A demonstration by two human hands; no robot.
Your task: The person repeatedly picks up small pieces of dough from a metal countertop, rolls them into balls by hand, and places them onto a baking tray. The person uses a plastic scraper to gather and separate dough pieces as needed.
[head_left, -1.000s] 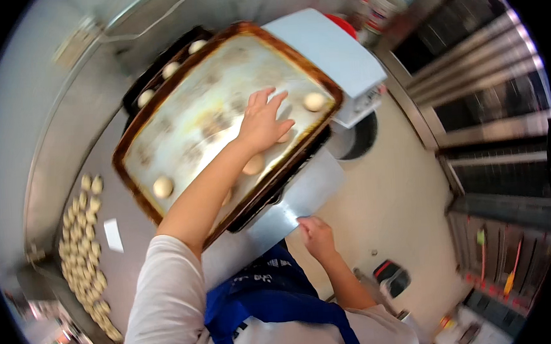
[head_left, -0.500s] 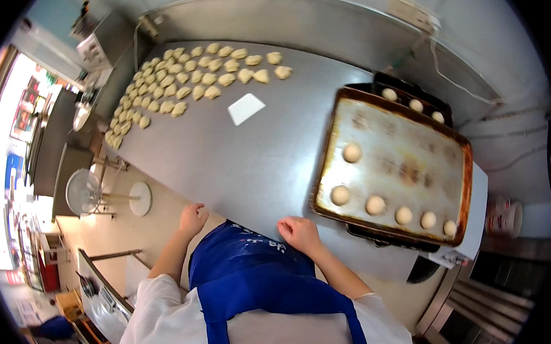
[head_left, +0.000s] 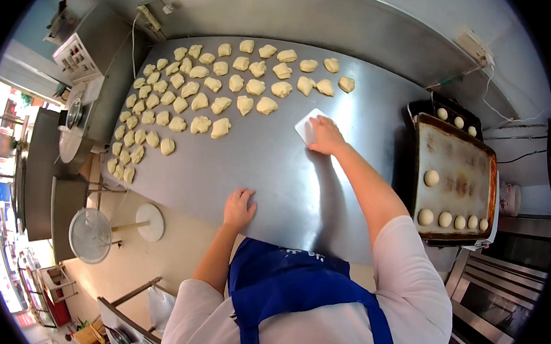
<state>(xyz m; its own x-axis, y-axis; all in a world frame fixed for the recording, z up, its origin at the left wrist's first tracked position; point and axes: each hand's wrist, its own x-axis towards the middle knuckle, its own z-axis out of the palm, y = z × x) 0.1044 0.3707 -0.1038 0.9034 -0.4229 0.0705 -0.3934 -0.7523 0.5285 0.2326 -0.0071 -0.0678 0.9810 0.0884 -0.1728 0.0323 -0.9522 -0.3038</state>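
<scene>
My right hand (head_left: 326, 137) reaches out over the steel table (head_left: 269, 163), its fingers closed on the edge of a white, flat dough scraper (head_left: 305, 128) at the table surface. Near the front edge of the table is my left hand (head_left: 239, 209), empty, with the thumb apart from loosely bent fingers. Left of the scraper and beyond it, many pale cut dough pieces (head_left: 220, 106) lie in uneven rows. On the right, a worn baking tray (head_left: 493, 182) carries several smooth round dough balls (head_left: 431, 177).
A second dark tray (head_left: 414, 107) with 3 dough balls shows behind the first one. A raised steel backsplash (head_left: 292, 15) runs along the far side. To the left on the floor stand a round stool (head_left: 150, 222) and a clear round-topped stool (head_left: 90, 235).
My right hand has gone from the table's front edge out to the scraper and taken hold of it. My left hand has come up to the table edge. The view has shifted.
</scene>
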